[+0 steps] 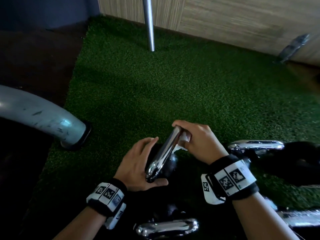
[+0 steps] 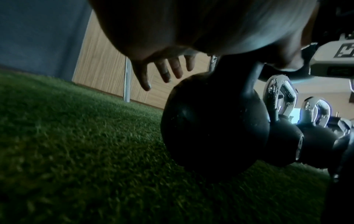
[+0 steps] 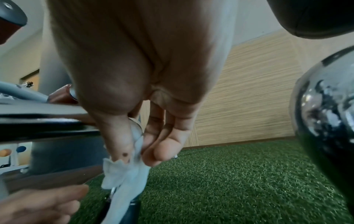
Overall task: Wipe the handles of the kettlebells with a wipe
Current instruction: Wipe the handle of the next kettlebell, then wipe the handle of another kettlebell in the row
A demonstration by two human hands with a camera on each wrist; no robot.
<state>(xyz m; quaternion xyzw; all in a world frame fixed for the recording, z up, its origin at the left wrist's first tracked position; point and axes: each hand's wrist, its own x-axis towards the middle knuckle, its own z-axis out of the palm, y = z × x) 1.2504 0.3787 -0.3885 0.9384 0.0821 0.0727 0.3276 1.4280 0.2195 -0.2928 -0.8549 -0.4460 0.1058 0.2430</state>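
A black kettlebell (image 1: 170, 165) with a chrome handle (image 1: 166, 151) stands on green turf in the head view. My left hand (image 1: 142, 158) rests against the near end of that handle with straight fingers and the thumb below it. In the left wrist view its fingers (image 2: 168, 68) are spread above the black ball (image 2: 210, 124). My right hand (image 1: 195, 141) pinches a white wipe (image 1: 184, 136) against the handle's far end. The right wrist view shows the wipe (image 3: 122, 171) bunched between thumb and fingers (image 3: 153, 151).
Other chrome-handled kettlebells stand to the right (image 1: 256, 145), in front of me (image 1: 168, 226) and at the lower right (image 1: 299, 220). A thick grey machine tube (image 1: 43, 116) meets the floor on the left. A metal leg (image 1: 149, 23) and a wooden wall (image 1: 242, 18) lie beyond the turf (image 1: 155, 84).
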